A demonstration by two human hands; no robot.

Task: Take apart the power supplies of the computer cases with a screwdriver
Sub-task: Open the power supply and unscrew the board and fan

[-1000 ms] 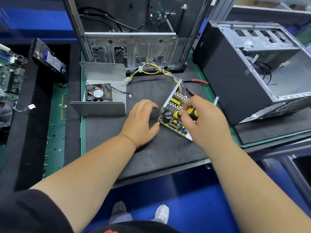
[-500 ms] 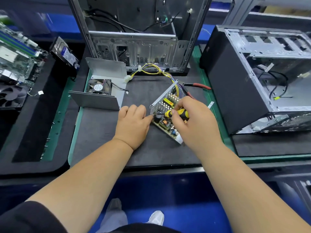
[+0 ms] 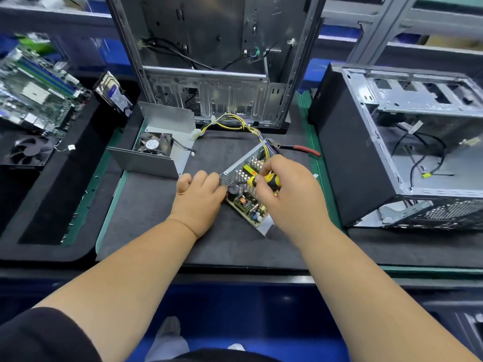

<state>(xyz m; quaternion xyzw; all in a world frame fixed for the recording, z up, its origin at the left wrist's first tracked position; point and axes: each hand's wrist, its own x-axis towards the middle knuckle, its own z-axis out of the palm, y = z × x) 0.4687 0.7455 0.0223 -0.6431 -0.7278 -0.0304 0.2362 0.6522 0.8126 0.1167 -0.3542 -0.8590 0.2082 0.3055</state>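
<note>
Fingers (image 3: 271, 165) of right hand (image 3: 287, 194) curled round yellow-and-black-handled screwdriver (image 3: 264, 180), tip down among parts of opened power supply's green circuit board (image 3: 245, 202). Left hand (image 3: 198, 197) knuckles-up on dark grey foam mat (image 3: 146, 205), fingers bent, touching board's perforated metal side wall (image 3: 235, 168). Board mid-mat, before upright open grey computer case (image 3: 209, 61); removed grey metal cover with black fan (image 3: 156, 150) beside, left.

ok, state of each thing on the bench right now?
power supply: opened, board exposed
screwdriver: tip in the supply
right hand: grips screwdriver
left hand: against the supply's perforated wall
supply cover: off, fan inside
middle case: upright, open
right case: open
</note>
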